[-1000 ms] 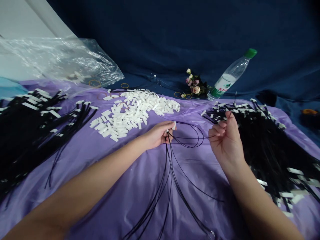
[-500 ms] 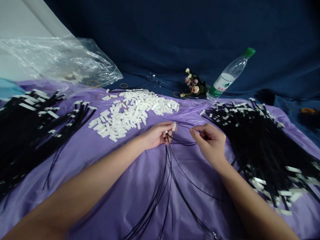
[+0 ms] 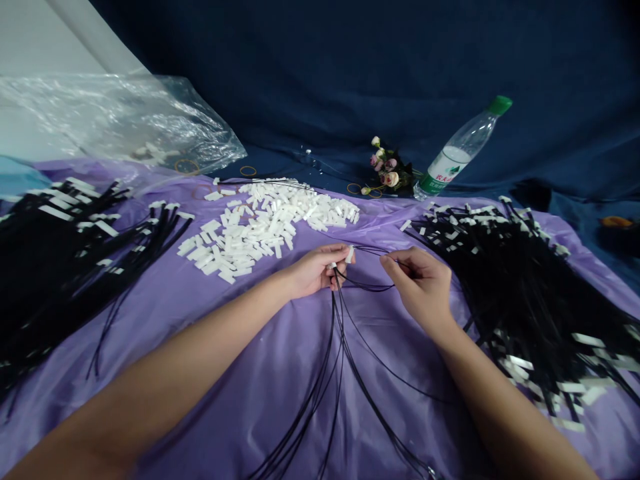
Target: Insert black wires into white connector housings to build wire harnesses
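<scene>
Between the thumb and fingers of my left hand (image 3: 316, 270) is a white plastic connector (image 3: 350, 254). A second white connector (image 3: 332, 265) shows just below it, and black wires (image 3: 342, 333) hang from there towards me. My right hand (image 3: 423, 280) is closed in a pinch on thin black wires (image 3: 370, 249) that run across to the held connector. The wires' tips are too small to make out. Beyond my left hand lies a heap of loose white connectors (image 3: 265, 220).
Bundles of black wires with white connectors lie on the left (image 3: 65, 267) and right (image 3: 525, 293) of the purple cloth (image 3: 210, 387). At the back are a clear plastic bag (image 3: 165, 120), artificial flowers (image 3: 390, 177) and a tilted bottle (image 3: 453, 160).
Hardly anything differs. Both hands keep their hold, and the white connector at my left fingertips has turned slightly.
</scene>
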Action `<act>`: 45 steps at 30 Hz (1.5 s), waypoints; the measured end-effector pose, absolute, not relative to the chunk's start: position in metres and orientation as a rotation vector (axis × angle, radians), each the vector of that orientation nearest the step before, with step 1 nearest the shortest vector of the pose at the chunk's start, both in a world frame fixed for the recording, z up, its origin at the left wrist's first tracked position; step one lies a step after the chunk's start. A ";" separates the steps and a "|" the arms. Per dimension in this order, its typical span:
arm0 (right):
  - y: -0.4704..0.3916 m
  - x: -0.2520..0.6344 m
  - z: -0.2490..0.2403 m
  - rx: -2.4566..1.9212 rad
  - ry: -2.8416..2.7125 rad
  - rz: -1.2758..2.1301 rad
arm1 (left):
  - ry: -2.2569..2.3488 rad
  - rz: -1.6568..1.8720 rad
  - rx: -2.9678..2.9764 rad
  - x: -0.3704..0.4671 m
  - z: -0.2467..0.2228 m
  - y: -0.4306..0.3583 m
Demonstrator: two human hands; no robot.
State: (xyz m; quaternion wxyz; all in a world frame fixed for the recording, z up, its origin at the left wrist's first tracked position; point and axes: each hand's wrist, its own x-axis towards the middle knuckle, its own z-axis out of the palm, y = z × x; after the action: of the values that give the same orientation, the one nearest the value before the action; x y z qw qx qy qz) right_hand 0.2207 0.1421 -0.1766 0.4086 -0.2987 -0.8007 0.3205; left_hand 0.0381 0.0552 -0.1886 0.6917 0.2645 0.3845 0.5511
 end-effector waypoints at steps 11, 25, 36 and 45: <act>0.138 0.218 -0.169 -0.923 -1.889 1.172 | 1.005 1.212 0.684 0.043 -0.188 0.054; 0.138 0.217 -0.179 -0.483 -2.231 0.506 | 0.992 1.166 0.708 0.043 -0.188 0.053; 0.139 0.215 -0.180 -0.518 -2.341 0.369 | 0.982 1.164 0.687 0.042 -0.188 0.052; 0.140 0.214 -0.179 -0.547 -2.359 0.409 | 0.989 1.153 0.682 0.041 -0.187 0.053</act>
State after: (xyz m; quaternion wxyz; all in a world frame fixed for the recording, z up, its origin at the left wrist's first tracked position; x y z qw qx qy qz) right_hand 0.2138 0.1395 -0.1789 0.3361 -0.2098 -0.9046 0.1568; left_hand 0.0405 0.0529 -0.1868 0.6729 0.3031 0.4392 0.5122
